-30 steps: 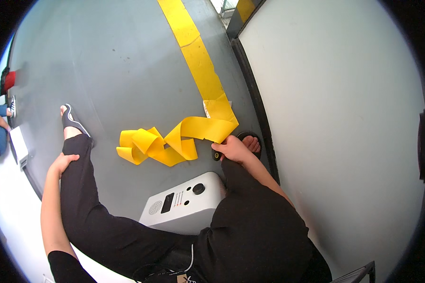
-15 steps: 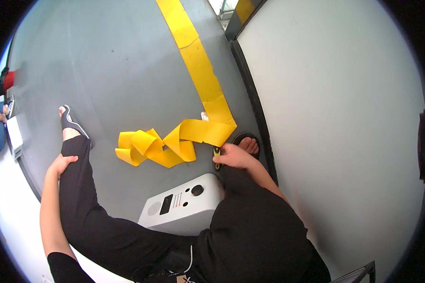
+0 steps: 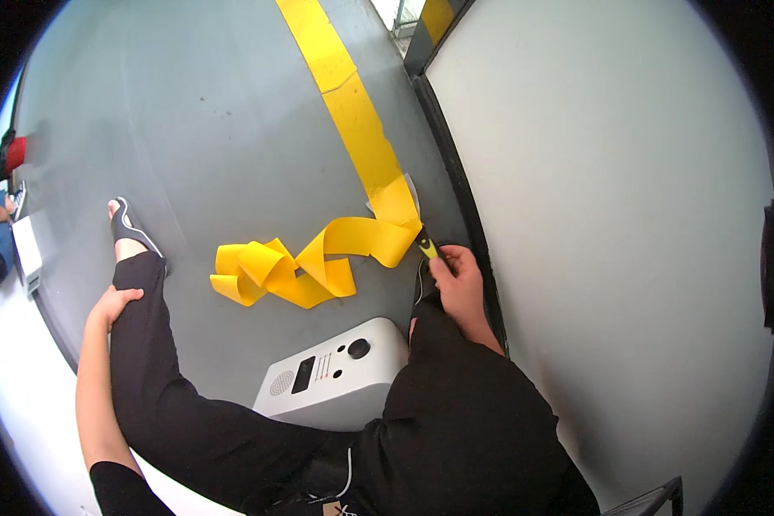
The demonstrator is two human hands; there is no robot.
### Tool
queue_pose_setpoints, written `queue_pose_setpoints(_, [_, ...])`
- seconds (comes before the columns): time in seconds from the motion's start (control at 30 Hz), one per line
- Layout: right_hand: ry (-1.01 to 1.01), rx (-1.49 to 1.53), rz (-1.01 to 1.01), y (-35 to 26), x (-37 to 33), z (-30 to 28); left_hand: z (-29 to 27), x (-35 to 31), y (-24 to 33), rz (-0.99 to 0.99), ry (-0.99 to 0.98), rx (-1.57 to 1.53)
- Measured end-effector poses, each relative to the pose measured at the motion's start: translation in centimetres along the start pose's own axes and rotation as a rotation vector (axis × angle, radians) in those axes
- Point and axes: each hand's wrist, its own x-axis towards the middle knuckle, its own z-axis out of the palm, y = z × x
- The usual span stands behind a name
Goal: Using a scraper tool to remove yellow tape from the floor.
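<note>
I see my right hand (image 3: pixel 460 284) closed tight around a small tool (image 3: pixel 426 247) with a yellow and black tip. The tip sits right at the spot where the yellow tape (image 3: pixel 365 142) leaves the grey floor (image 3: pixel 198 129), next to the black strip (image 3: pixel 456 189) at the foot of the white wall (image 3: pixel 611 215).

My left hand (image 3: pixel 112 305) holds nothing. It lies bent on my left knee (image 3: pixel 142 292), well apart from the tape.

I think the job is partly done. A long bit of tape is already off the floor and lies in a curly pile (image 3: pixel 284 271) in front of me. A white bare patch (image 3: pixel 404 191) shows beside the lifted end. Much more tape is stuck flat and runs far away up the floor, so a lot is left to lift.

A white box (image 3: pixel 335 374) with a small screen sits by my legs.
</note>
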Motion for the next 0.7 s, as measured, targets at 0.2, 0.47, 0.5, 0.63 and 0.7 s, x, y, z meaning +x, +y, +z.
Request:
queue_pose_setpoints(0.2, [0.223, 0.323, -0.018, -3.2, -1.1, -0.1, -0.8, 0.4, -0.8, 0.009, 0.017, 0.018])
queue_pose_setpoints(0.47, [0.212, 0.418, 0.009, -3.5, -0.6, 0.3, -0.1, 0.8, -1.0, -0.009, 0.046, -0.001])
queue_pose_setpoints(0.5, [0.213, 0.413, 0.006, -3.7, -0.3, 0.3, -0.3, 1.1, -0.9, 0.002, 0.008, -0.027])
queue_pose_setpoints(0.63, [0.064, 0.339, 0.129, -4.3, -0.3, 0.5, -0.3, 0.6, -0.6, 0.043, -0.068, -0.047])
queue_pose_setpoints(0.7, [0.181, 0.410, 0.035, -3.7, -0.2, -0.1, -0.1, 1.1, -0.7, 0.014, -0.020, -0.009])
